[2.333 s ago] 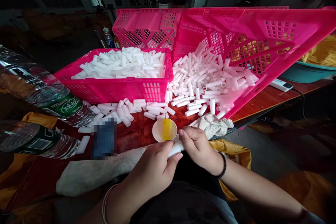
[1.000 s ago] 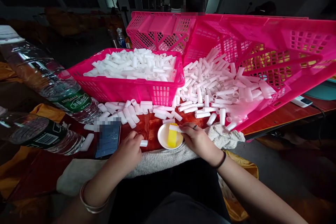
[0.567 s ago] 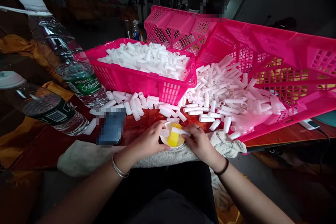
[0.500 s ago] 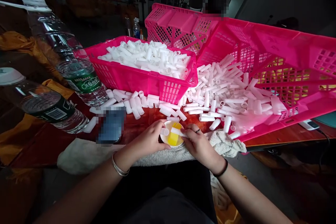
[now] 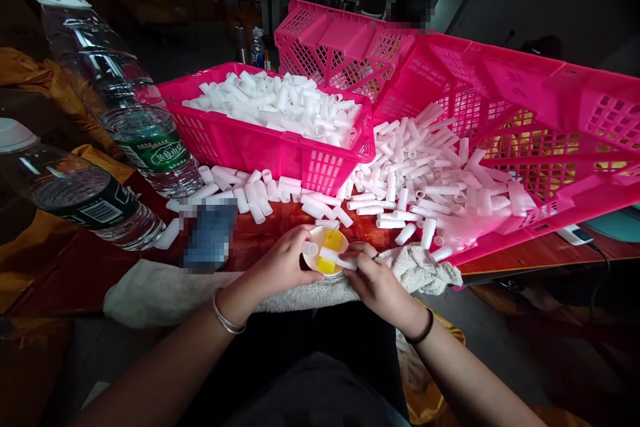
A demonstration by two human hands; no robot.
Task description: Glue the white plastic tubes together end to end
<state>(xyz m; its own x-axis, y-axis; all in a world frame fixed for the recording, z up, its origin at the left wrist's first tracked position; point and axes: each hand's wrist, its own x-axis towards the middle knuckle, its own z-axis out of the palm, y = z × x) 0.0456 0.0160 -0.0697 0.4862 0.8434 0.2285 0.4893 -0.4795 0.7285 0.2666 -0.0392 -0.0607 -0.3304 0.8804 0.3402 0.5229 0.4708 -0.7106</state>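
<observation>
My left hand [image 5: 280, 265] is closed on a short white plastic tube [image 5: 310, 248] at the left rim of a small white dish [image 5: 336, 235]. A yellow block [image 5: 330, 253] lies in that dish. My right hand [image 5: 374, 280] pinches another white tube [image 5: 336, 258], held slanted over the yellow block. Both hands rest at the near table edge on a white towel [image 5: 165, 290].
A pink basket [image 5: 240, 140] full of white tubes stands behind the dish. A tipped pink crate [image 5: 525, 120] spills several tubes [image 5: 425, 173] onto the red table [image 5: 520, 255]. Two water bottles [image 5: 125, 113] lie at left, beside a phone [image 5: 210, 233].
My left hand moved right from the towel to the dish with a tube. My right hand brought its tube over the yellow block. The view shifted left.
</observation>
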